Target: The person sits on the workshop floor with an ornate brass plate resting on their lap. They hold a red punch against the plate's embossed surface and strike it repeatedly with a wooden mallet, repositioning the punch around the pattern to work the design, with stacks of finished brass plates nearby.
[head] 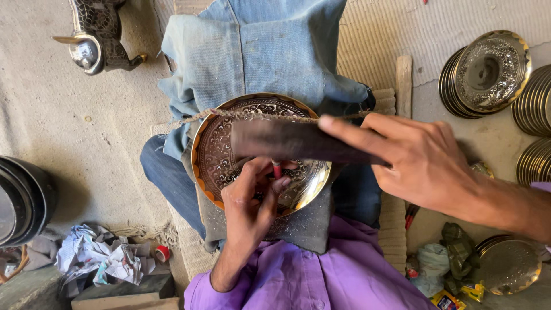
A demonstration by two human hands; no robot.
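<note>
An engraved round brass plate point(221, 150) rests on my lap, held against my jeans by a twine cord point(201, 117) stretched across its upper rim. My left hand point(249, 201) pinches a small red-tipped chisel point(276, 168) upright on the plate's middle. My right hand point(422, 163) grips a dark wooden mallet point(287, 140), which hangs blurred just above the chisel's top. A grey cloth pad point(304, 227) lies under the plate.
Stacks of engraved brass plates point(488, 72) stand at the right, one more plate point(508, 264) at lower right beside rags and small packets. A wooden stick point(403, 80) lies on the mat. Crumpled paper point(100, 258), a dark round vessel point(26, 201) and an ornate metal object point(94, 34) sit at left.
</note>
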